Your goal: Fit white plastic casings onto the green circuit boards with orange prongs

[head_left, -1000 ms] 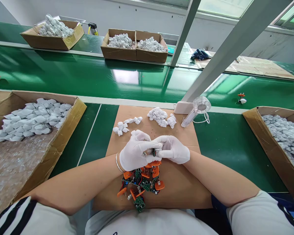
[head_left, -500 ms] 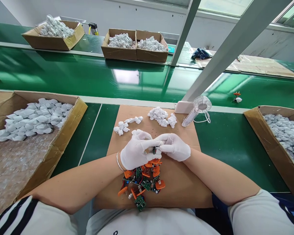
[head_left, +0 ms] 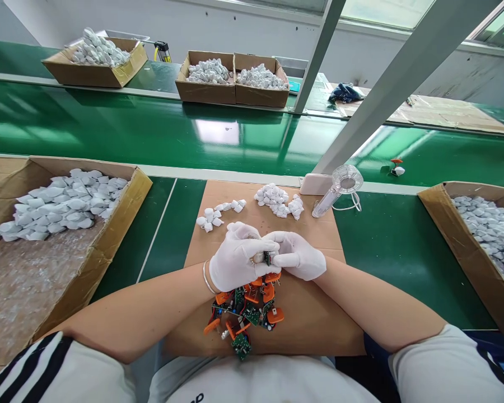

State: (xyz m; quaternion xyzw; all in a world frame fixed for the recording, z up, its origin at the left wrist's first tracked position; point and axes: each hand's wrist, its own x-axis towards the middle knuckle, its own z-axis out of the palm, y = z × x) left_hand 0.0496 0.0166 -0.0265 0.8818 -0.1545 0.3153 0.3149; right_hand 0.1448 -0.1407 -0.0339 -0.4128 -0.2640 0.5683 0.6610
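Note:
White gloves cover both of my hands, which meet above the cardboard sheet (head_left: 315, 319). My left hand (head_left: 240, 254) is closed in a pinch on a small green circuit board (head_left: 267, 258). Against the same board, the fingers of my right hand (head_left: 298, 254) are pressed together; the fingers partly hide the piece. Just below my left hand lies a heap of green circuit boards with orange plastic parts (head_left: 252, 313). Beyond the hands sit a small group of white plastic caps (head_left: 210, 218) and a larger pile of white caps (head_left: 273, 198).
Cardboard boxes of white pieces stand at left (head_left: 121, 235) and right (head_left: 453, 235). A clear handheld fan (head_left: 338, 190) stands behind the sheet, near a slanted metal post (head_left: 386, 84). On the green conveyor belt (head_left: 151, 131) rides a small orange-and-white piece (head_left: 397, 167).
The orange-and-white piece on the belt has moved left, and an orange piece at the far left has left view. My hands stay together, with the board slightly turned between the fingers.

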